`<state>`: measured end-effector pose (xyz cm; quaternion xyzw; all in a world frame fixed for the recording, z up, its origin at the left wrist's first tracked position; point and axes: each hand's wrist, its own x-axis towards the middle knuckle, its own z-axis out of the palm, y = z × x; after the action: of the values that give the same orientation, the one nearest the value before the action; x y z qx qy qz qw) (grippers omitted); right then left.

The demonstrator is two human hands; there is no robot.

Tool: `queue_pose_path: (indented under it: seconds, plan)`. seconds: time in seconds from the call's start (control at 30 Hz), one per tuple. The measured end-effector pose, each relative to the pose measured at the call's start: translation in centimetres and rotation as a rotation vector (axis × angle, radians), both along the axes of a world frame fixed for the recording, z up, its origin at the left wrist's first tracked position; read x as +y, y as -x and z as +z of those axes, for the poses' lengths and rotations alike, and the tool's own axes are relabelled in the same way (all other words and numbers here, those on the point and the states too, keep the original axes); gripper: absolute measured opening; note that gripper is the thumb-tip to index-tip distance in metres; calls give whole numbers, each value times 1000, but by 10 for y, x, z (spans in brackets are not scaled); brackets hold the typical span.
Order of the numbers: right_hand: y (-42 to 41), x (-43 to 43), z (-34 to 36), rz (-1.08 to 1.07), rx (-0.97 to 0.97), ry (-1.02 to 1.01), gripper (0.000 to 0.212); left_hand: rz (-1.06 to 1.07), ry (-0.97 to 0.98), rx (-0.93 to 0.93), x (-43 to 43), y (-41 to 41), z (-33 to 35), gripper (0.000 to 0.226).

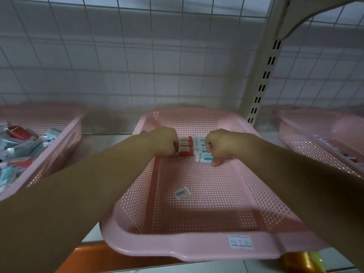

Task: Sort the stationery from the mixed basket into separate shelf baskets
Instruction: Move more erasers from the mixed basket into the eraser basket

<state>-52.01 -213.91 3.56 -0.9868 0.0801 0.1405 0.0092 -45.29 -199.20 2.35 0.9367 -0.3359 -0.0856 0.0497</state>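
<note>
- Wire grid back panel (137, 56) closes the whole rear of the shelf. Slotted upright (262, 81) rises just behind the centre basket's far right corner.
- Centre pink basket (177, 247): perforated and shallow. Its near rim overhangs the orange shelf edge (88, 253). Most of its floor is bare, so there's free room from the middle to the near wall.
- Left basket (65, 138): the mixed one, piled with red, white and teal packs up to rim height. A strip of shelf board (102, 140) separates it from the centre basket.
- Right basket (307, 142): cut off by the frame edge, with a few small items along its far side (too blurred to name). It also sits apart from the centre basket.
- Both forearms reach over the centre basket's side walls to its far end.
- Left hand (167, 141): fingers curled into a fist shape, knuckles against the left end of the red boxes (186, 147). Can't tell if it grips them or only butts against them.
- Right hand (218, 146): fingers curled, set against the right side of the white-teal boxes (202, 157), thumb pointing down to the basket floor. Grip is hidden, so I can't tell.
- Red boxes are stacked in a row. The white-teal row is directly to their right and touching them, and both sit near the far wall.
- Price sticker (240, 241) is on the near rim, right of centre.
- Barcode label (182, 193) lies loose on the floor mid-basket, well apart from the boxes.
</note>
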Motion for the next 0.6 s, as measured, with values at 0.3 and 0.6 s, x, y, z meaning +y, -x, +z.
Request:
queue_pose_path:
  seconds: [0.3, 0.6]
  plan:
    - [-1, 4, -3, 32, -21, 15, 34, -14, -17, 5, 1, 2, 0, 29]
    - [-1, 5, -3, 49, -25, 45, 26, -19, -33, 8, 0, 3, 0, 28]
